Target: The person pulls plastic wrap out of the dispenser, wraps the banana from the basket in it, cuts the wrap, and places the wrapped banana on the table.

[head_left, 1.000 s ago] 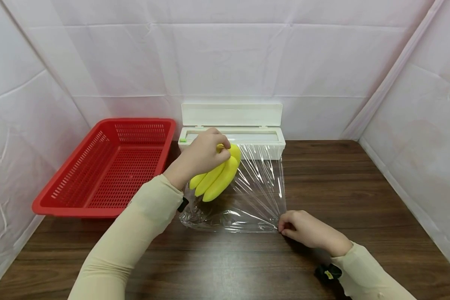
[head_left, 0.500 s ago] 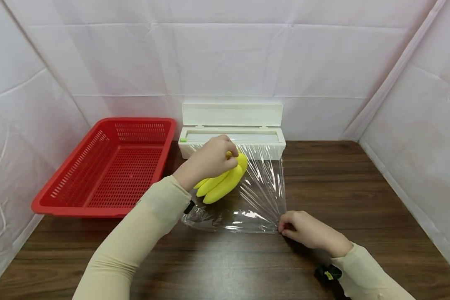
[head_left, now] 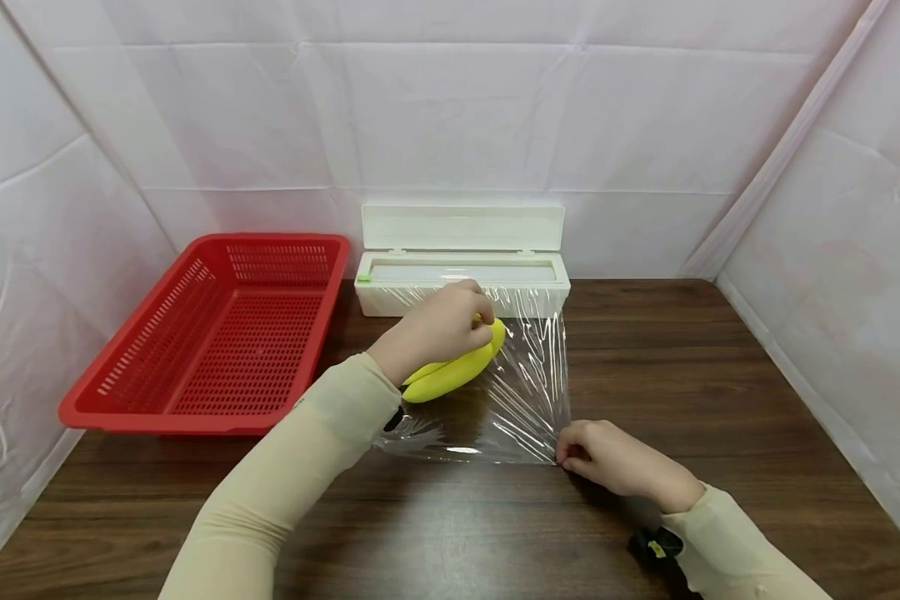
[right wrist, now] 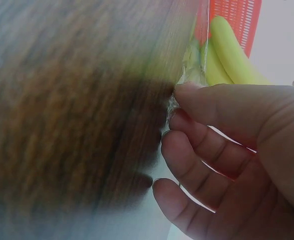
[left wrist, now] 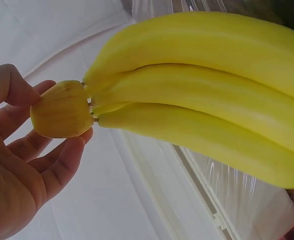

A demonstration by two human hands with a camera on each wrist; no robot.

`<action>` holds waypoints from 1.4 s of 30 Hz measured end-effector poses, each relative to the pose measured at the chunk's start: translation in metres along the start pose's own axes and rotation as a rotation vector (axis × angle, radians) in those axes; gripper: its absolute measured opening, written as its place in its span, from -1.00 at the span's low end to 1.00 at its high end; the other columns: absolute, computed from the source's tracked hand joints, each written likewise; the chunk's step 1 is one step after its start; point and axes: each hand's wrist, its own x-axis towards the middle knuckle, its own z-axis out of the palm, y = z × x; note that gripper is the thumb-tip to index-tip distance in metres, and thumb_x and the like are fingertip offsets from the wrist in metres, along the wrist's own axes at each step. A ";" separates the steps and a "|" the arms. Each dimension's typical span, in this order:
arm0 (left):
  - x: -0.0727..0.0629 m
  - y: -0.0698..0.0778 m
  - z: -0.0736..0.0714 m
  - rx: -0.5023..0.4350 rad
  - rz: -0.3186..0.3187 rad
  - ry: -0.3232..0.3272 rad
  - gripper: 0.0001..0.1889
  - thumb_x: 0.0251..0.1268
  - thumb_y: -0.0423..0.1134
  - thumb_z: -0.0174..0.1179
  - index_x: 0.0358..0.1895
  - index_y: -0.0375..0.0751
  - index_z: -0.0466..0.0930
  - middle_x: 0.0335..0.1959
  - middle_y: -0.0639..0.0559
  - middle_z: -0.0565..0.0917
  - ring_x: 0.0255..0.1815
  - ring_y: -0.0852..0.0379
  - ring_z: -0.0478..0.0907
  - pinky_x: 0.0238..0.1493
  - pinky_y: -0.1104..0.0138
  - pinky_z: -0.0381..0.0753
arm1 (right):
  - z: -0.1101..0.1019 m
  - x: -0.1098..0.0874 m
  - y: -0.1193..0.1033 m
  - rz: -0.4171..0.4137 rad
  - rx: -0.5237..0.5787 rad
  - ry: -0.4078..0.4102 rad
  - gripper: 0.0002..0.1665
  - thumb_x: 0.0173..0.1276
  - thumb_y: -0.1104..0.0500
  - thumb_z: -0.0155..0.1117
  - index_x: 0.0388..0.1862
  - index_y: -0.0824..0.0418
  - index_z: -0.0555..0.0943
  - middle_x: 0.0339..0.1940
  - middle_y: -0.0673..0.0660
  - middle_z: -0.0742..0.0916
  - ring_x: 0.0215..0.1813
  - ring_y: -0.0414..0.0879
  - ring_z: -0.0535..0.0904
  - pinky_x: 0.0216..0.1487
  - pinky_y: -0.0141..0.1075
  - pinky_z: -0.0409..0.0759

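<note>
Left hand (head_left: 435,332) fingers curled round stem of banana bunch (head_left: 457,368), low over cling film (head_left: 521,379) | right hand (head_left: 618,462) pinches film's near corner against counter (head_left: 720,375), apparently keeping it taut | film runs from dispenser (head_left: 461,279) | red basket (head_left: 217,333) left.

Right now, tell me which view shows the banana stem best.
The left wrist view: the banana stem fills the frame, held in the left hand grip. The head view hides it behind that hand. The right wrist view shows only banana tips.
</note>
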 end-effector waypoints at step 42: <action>0.030 0.012 0.054 0.053 0.026 0.007 -0.70 0.27 -0.33 0.04 0.05 -0.24 0.55 0.07 -0.04 0.53 0.02 0.10 0.53 0.08 0.34 0.51 | 0.002 0.001 -0.002 -0.051 -0.064 0.122 -0.78 0.19 0.37 0.29 -0.47 0.07 0.52 -0.46 -0.15 0.55 -0.36 -0.34 0.45 -0.34 -0.39 0.49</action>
